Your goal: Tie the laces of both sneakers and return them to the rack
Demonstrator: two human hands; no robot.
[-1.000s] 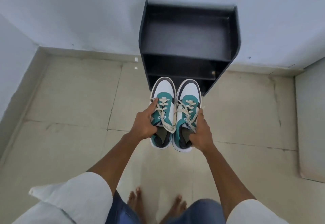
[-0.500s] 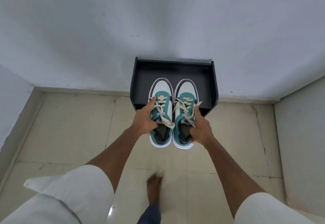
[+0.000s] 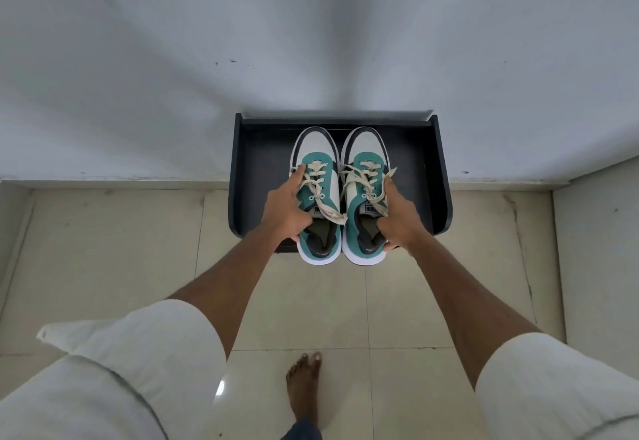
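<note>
Two teal-and-white sneakers with cream laces are side by side over the black rack's top shelf [image 3: 257, 170]. My left hand [image 3: 288, 211] grips the outer side of the left sneaker [image 3: 316, 149]. My right hand [image 3: 397, 218] grips the outer side of the right sneaker [image 3: 366, 149]. The toes point at the wall and the heels stick out past the shelf's front edge. The laces lie in loose bows across the tongues. I cannot tell whether the soles touch the shelf.
The rack stands against a white wall [image 3: 311, 42] on a pale tiled floor [image 3: 103, 249]. A second wall [image 3: 601, 225] juts in at the right. My bare foot [image 3: 304, 384] is on the tiles below the shoes.
I have stepped closer to the rack. Both hands have carried the sneakers forward, from in front of the rack to over its top shelf.
</note>
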